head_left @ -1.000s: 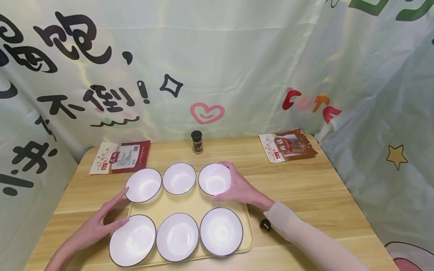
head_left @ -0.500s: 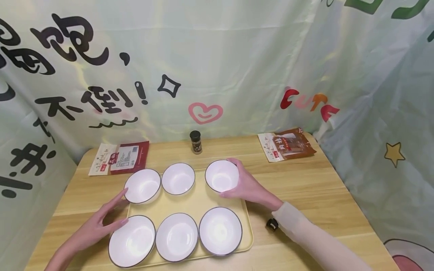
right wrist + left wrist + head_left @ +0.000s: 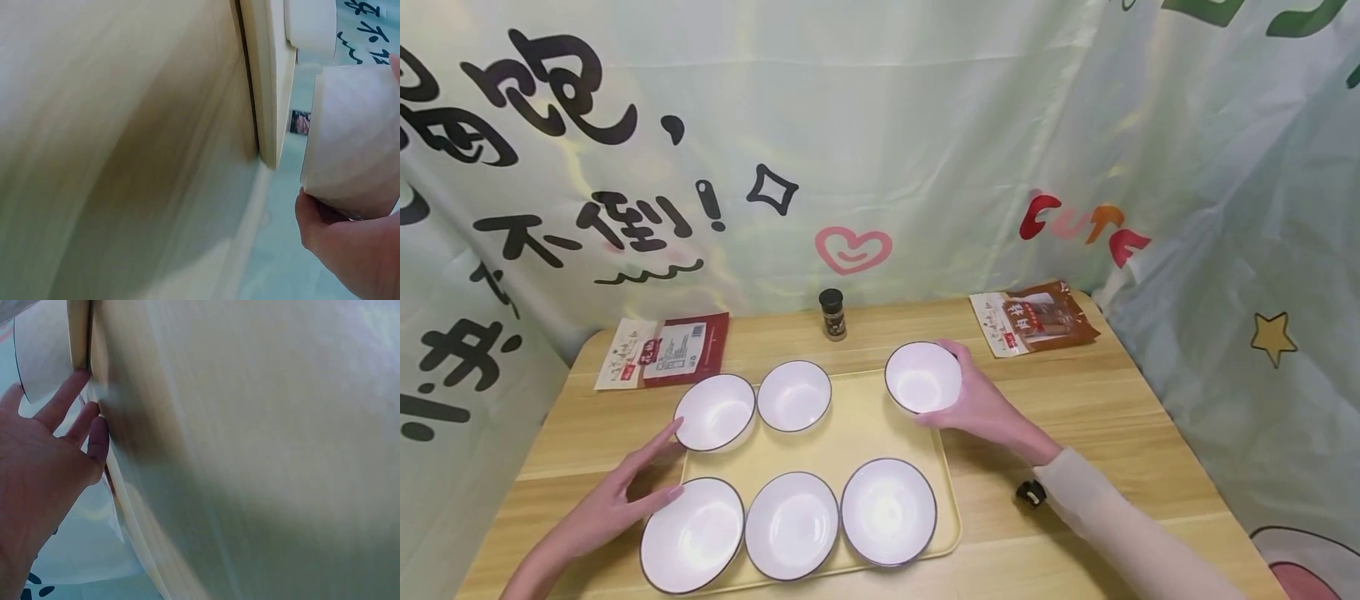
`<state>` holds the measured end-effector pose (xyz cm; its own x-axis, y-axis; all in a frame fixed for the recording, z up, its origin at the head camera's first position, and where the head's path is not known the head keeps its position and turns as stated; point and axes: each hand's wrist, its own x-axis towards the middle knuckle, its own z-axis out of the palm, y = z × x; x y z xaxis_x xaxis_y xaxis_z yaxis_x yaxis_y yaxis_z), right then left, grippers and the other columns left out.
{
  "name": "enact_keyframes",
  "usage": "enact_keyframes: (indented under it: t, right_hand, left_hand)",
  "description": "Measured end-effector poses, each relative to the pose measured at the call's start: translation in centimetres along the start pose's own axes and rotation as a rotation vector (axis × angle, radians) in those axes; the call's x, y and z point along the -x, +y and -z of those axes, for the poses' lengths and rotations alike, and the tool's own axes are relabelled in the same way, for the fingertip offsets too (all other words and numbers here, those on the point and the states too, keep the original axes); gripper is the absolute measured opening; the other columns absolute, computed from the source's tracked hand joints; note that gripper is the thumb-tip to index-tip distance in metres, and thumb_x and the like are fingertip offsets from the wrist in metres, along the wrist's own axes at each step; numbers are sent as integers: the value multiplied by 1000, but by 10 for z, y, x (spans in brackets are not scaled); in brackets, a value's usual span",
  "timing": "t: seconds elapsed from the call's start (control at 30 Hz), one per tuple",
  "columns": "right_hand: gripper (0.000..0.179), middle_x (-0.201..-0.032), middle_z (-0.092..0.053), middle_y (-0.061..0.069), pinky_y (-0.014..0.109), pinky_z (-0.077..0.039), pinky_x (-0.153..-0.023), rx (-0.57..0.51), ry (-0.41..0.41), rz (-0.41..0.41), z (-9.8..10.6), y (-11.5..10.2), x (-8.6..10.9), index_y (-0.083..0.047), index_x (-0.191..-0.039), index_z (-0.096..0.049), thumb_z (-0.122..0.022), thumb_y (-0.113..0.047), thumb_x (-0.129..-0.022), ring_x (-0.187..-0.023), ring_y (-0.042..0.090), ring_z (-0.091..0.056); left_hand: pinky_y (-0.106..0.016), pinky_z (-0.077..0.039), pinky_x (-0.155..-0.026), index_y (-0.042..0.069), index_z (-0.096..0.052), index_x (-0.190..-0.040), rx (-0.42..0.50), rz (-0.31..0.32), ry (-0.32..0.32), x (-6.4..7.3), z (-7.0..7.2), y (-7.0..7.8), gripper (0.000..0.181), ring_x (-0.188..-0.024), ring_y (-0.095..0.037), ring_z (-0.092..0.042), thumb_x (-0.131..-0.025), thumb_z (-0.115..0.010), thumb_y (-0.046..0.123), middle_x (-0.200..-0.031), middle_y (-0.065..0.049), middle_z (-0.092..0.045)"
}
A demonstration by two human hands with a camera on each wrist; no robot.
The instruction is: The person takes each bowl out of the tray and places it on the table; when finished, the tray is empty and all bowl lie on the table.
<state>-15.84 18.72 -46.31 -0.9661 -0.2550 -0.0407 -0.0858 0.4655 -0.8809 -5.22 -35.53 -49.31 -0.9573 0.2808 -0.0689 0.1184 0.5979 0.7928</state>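
Observation:
My right hand (image 3: 981, 404) grips a white dark-rimmed bowl (image 3: 922, 379) over the tray's back right corner. In the right wrist view this bowl (image 3: 353, 140) hangs apart from the tray, with my thumb at its base edge. My left hand (image 3: 613, 504) spreads its fingers at the tray's left side. Its forefinger touches the back left bowl (image 3: 715, 412), and its thumb lies against the front left bowl (image 3: 692, 535). A back middle bowl (image 3: 794, 397), a front middle bowl (image 3: 792, 527) and a front right bowl (image 3: 889, 512) stand on the yellow tray (image 3: 827, 454).
At the back of the wooden table (image 3: 1075, 433) stand a black-capped spice jar (image 3: 832, 315), a red packet (image 3: 662, 352) at left and a brown packet (image 3: 1036, 319) at right. A small black object (image 3: 1031, 493) is by the right sleeve. A printed curtain (image 3: 940, 167) hangs behind.
My right hand has lifted the bowl from beside the back middle bowl and carried it right and slightly back. The left hand and other bowls have stayed in place.

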Motion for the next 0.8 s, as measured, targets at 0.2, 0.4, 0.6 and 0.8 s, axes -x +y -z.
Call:
enact_keyframes:
  t: [0.2, 0.4, 0.6, 0.8]
  right_hand:
    - [128, -157, -48, 23, 65, -44, -114, 32, 29, 0, 17, 5, 3, -13, -169, -25, -105, -25, -70, -137, 43, -54]
    - [129, -157, -46, 26, 62, -45, -112, 33, 68, 0, 30, 14, 5, -11, -169, -24, -105, -24, -70, -135, 45, -54]
    - [128, -157, -44, 27, 60, -45, -112, 25, 98, 4, 38, 27, 5, -8, -168, -24, -105, -25, -71, -135, 45, -54]
    - [126, -155, -44, 30, 61, -45, -111, 15, 111, 12, 42, 32, 5, -8, -167, -24, -105, -24, -71, -134, 48, -55]
  left_hand:
    - [-4, -20, -102, 34, -23, -176, 8, -9, 6, 1, -1, -1, 89, -140, 19, -28, -105, -75, 19, -172, -16, -37]
    - [-5, -16, -106, 35, -23, -176, 32, -6, -5, 0, 0, -3, 88, -144, 20, -21, -106, -74, 18, -178, -12, -26]
    - [-6, -15, -107, 35, -23, -176, 39, 3, -11, 0, 0, -2, 88, -144, 22, -19, -106, -74, 18, -179, -11, -21]
    - [-10, -14, -111, 35, -23, -176, 38, 15, -9, 1, 0, 1, 88, -142, 22, -20, -106, -74, 19, -179, -12, -23]
